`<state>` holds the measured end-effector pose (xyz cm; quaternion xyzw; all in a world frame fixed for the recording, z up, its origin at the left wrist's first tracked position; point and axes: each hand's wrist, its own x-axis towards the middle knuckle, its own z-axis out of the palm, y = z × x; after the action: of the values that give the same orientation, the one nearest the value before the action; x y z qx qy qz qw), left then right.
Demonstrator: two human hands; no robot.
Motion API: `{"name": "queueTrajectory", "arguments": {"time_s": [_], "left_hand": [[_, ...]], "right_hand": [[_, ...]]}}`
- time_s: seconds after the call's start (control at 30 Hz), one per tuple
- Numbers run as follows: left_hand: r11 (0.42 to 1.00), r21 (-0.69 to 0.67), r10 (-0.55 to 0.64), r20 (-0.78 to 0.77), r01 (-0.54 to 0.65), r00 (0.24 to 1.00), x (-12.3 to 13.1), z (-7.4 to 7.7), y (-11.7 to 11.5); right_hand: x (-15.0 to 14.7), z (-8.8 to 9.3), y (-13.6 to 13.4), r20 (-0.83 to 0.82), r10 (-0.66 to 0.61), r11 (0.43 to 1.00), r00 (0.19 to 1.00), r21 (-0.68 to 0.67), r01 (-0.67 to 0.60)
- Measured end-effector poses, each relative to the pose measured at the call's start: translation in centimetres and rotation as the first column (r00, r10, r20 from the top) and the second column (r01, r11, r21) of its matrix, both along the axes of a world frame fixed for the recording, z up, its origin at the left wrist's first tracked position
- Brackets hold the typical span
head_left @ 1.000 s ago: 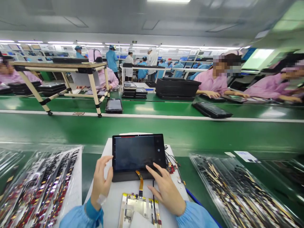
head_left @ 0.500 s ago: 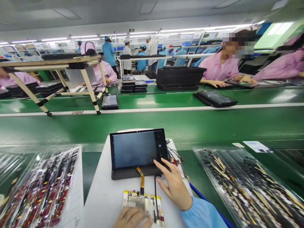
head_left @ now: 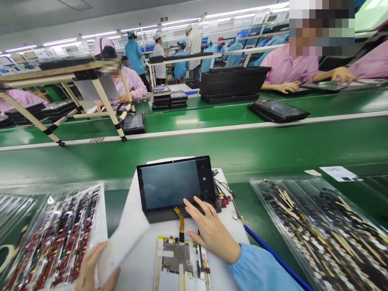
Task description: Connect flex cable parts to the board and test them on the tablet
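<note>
A tablet-sized display stands tilted on a dark stand on the white work surface, its screen lit grey with a camera-like column of icons. An orange flex cable runs from it to an opened device with exposed circuit board and taped parts. My right hand is open, fingers spread over the screen's lower right edge; whether they touch the glass I cannot tell. At lower left, my left hand grips a white sheet between thumb and fingers, one end of it raised beside the device.
Clear trays of cables and small parts lie at left and right. Loose thin cables and a blue cord are by the right edge. Beyond the green conveyor stand a pipe-frame rack, black bins and co-workers.
My left hand has moved left, off the opened device, and now holds the white sheet. My right hand has shifted slightly left along the display's lower edge. The view has tilted a little.
</note>
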<state>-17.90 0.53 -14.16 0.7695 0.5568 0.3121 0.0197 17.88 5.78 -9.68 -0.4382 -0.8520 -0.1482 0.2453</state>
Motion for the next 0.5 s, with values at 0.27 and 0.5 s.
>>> {"name": "queueTrajectory", "arguments": {"time_s": [0.27,0.5], "left_hand": [[0.897,-0.129,0.438,0.124,-0.423,0.890,4.3,4.5,1.4],[0.956,0.033,0.280,0.180,-0.290,0.943,6.5,4.4,0.4]], "right_hand": [[-0.2,-0.1,0.0,-0.059,0.014,0.999,0.998,-0.028,-0.016],[0.9,0.5,-0.4,-0.302,-0.037,0.998,0.953,0.031,0.048]]}}
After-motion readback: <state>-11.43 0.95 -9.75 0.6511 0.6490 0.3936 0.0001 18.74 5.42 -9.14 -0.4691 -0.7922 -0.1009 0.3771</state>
